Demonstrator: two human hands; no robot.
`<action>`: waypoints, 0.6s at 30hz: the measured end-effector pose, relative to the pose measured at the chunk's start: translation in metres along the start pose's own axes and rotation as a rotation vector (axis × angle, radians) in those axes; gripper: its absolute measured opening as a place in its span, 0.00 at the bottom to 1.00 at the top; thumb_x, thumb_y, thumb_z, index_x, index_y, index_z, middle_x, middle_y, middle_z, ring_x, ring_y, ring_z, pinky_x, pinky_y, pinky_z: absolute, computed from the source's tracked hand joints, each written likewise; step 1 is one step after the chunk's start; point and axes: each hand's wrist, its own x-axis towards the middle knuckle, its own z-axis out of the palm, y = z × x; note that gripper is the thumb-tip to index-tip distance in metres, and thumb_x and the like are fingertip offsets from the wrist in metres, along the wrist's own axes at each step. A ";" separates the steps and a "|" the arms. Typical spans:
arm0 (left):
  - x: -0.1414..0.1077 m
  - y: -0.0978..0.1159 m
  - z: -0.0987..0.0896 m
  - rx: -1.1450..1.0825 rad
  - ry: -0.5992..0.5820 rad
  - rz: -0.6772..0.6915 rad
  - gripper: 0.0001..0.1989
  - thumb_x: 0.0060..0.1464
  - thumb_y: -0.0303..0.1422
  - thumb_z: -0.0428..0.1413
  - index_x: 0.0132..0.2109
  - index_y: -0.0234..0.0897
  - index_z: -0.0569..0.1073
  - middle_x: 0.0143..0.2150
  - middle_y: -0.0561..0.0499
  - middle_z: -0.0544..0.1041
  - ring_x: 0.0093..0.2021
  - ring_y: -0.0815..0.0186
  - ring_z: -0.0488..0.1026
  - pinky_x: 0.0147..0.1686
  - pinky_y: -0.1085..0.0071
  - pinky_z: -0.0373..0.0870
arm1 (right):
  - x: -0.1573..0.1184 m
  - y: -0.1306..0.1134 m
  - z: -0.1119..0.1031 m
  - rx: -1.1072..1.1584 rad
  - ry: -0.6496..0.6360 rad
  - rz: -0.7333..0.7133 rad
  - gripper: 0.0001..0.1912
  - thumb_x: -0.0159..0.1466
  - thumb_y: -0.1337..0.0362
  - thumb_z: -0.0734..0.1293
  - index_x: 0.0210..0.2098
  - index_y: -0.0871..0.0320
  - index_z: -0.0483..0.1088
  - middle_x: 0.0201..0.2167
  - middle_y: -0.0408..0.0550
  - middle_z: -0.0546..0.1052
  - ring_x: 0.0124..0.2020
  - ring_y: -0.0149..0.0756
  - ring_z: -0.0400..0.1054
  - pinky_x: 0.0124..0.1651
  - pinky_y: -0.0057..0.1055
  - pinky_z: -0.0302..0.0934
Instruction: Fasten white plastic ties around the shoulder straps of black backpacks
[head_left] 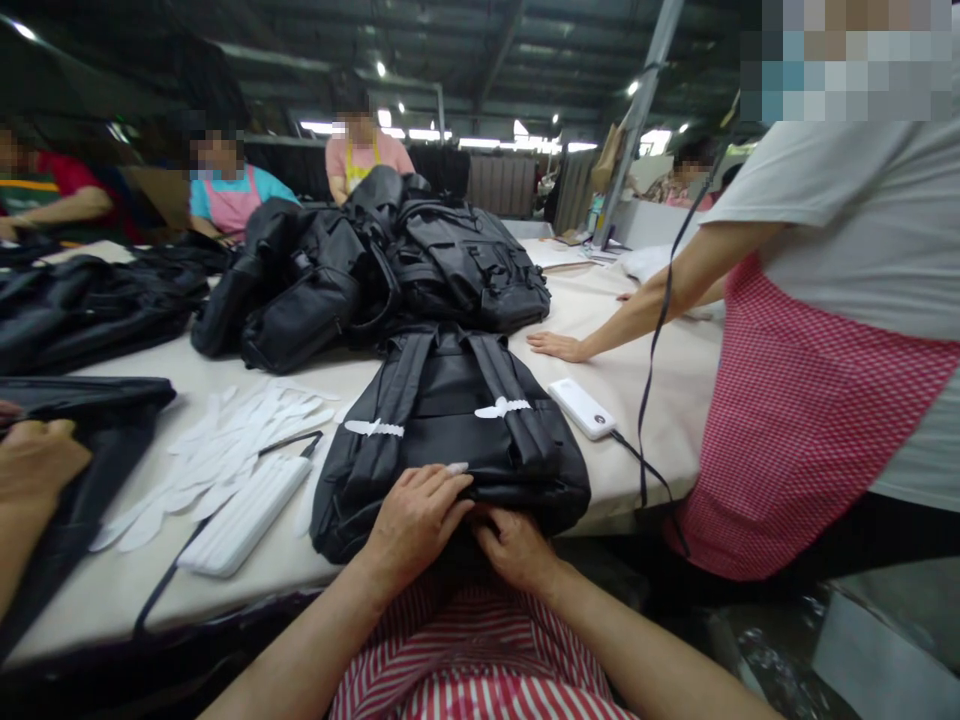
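A black backpack (450, 440) lies on the table with its two shoulder straps facing up. A white strip (375, 428) is wrapped round the left strap, and another white strip (502, 408) is round the right one. At the bag's near edge, my left hand (420, 515) rests closed on the black fabric, thumb and fingers pressed together. My right hand (514, 545) is just to the right and lower, its fingers curled in at the same edge. The fingertips of the right hand are partly hidden by the fabric.
Black bags (450, 250) are piled behind. White strips (217, 450) and a white power bank (244, 515) lie left; another white device (583, 408) with a cable lies right. A person in a checked apron (817, 400) leans on the table (645, 450). Another person's hand (37, 460) is at far left.
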 end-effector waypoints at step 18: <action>-0.033 0.046 0.024 -0.051 0.215 0.007 0.07 0.54 0.28 0.52 0.38 0.41 0.73 0.35 0.50 0.75 0.39 0.65 0.69 0.40 0.66 0.64 | -0.009 0.009 -0.004 0.362 -0.106 0.201 0.11 0.57 0.66 0.61 0.37 0.52 0.73 0.44 0.43 0.74 0.51 0.39 0.62 0.57 0.41 0.52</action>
